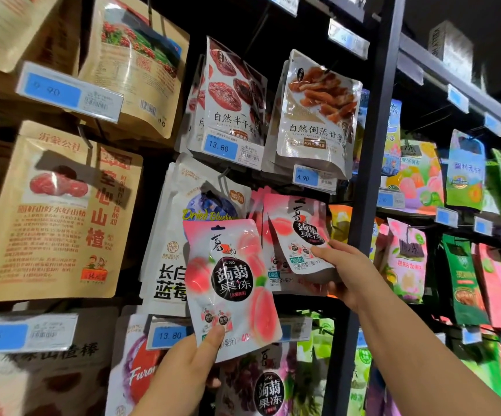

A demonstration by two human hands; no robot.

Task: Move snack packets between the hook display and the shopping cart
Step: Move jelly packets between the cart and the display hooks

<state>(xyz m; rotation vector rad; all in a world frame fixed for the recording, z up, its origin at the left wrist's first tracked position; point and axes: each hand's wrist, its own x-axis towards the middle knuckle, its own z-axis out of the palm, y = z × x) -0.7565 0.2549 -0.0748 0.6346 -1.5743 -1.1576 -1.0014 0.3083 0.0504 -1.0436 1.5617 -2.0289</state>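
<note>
My left hand point(183, 364) pinches the bottom edge of a pink peach jelly packet point(231, 283), holding it upright in front of the hook display, free of any hook. My right hand point(345, 271) grips the lower right corner of the front pink peach jelly packet point(297, 235) in a stack of the same packets that still hangs on its hook. A white dried blueberry packet point(195, 205) hangs just left of that stack, partly behind the held packet. The shopping cart is out of view.
Brown hawthorn pouches point(57, 211) hang at the left, dried fruit packets point(315, 109) above, and a grape jelly packet point(270, 388) below. A dark upright post point(372, 163) divides off colourful packets point(465, 172) at the right. Blue price tags point(168, 334) jut out under each row.
</note>
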